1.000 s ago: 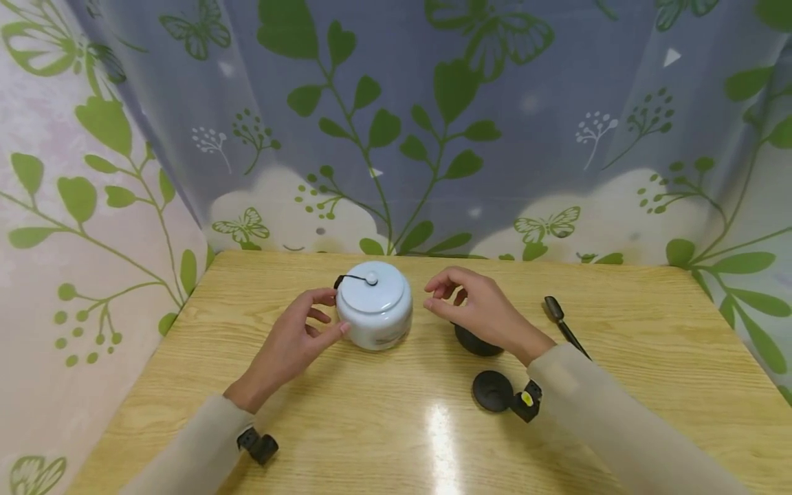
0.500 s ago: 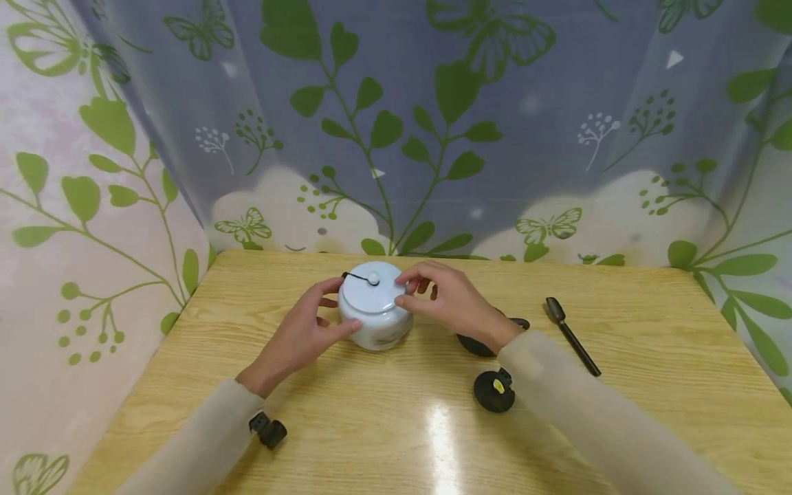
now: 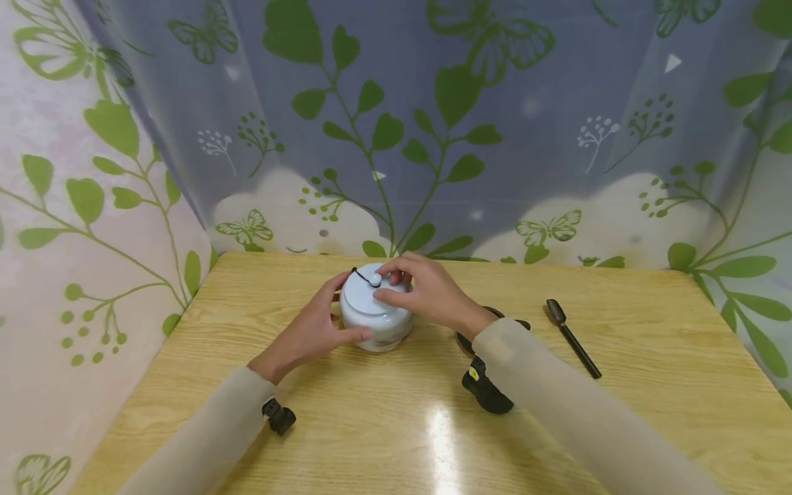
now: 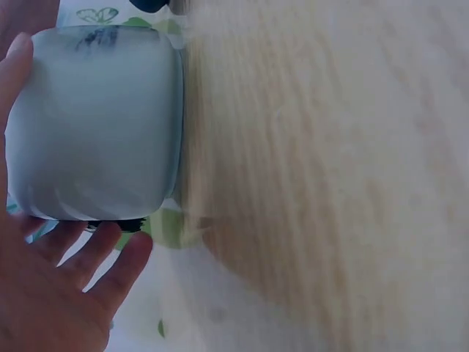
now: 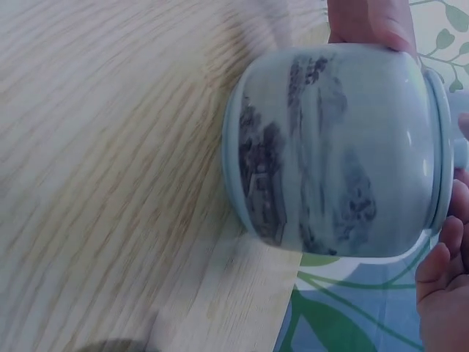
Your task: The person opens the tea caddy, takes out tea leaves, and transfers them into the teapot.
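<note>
A pale blue-white porcelain jar [image 3: 375,330] with a dark painted scene stands on the table, its lid [image 3: 359,295] on top. A black cord loops round the lid's round knob [image 3: 375,279]. My left hand [image 3: 314,333] holds the jar from the left, thumb on the front and fingers round the back. In the left wrist view the fingers [image 4: 121,268] lie along the jar's far side. My right hand [image 3: 427,289] is over the lid, with thumb and index finger on either side of the knob and a small gap on the thumb side.
Partly hidden under my right forearm is a black rounded vessel [image 3: 463,344] with a handle. A black disc-shaped lid [image 3: 495,402] lies nearer me, behind the wrist camera. Farther right lies a black scoop [image 3: 572,337]. A patterned curtain [image 3: 396,137] hangs behind the wooden table [image 3: 371,426].
My right hand has moved left from above the black vessel to the jar's knob. My left hand has closed in round the jar, its thumb sliding farther across the front. The jar stays in place.
</note>
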A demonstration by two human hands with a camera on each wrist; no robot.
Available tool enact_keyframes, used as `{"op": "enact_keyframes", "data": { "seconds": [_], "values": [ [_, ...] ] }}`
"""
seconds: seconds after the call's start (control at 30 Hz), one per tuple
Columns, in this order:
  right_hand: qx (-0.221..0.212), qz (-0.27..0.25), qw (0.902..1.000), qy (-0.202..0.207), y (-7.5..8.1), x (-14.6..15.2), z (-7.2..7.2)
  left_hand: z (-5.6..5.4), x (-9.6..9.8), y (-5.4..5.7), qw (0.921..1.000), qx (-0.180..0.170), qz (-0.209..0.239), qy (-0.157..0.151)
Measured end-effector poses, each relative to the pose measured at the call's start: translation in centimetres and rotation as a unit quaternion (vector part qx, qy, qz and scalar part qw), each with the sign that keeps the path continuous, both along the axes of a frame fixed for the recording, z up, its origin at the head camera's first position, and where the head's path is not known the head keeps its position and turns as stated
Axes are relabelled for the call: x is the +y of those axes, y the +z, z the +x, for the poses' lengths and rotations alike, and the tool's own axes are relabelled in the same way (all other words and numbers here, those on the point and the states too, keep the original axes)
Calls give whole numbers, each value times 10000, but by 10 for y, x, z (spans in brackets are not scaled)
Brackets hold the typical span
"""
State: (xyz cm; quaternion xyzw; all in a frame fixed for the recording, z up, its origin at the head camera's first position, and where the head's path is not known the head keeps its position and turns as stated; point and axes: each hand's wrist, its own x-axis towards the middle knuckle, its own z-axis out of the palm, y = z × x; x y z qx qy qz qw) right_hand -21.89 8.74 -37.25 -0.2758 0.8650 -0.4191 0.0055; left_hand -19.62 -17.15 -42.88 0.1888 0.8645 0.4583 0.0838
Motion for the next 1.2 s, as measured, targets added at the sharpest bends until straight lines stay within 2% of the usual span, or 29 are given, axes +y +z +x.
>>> {"op": "enact_keyframes", "data": {
  "seconds": [0.23, 0.4, 0.87, 1.2],
  "values": [
    [-54, 22, 9999, -86, -3, -11, -7, -7, 2, -3, 9996, -84, -11, -259],
    [13, 79, 9999, -78, -5, -17, -12, -11, 1, -7, 9987, -145, 200, -456],
    [90, -258, 9988, -418, -14, -16, -14, -12, 5, -7, 9986, -263, 251, -394],
    [112, -557, 9976, -395, -21, -18, -14, -12, 5, -7, 9983, -321, 314, -376]
  ]
}}
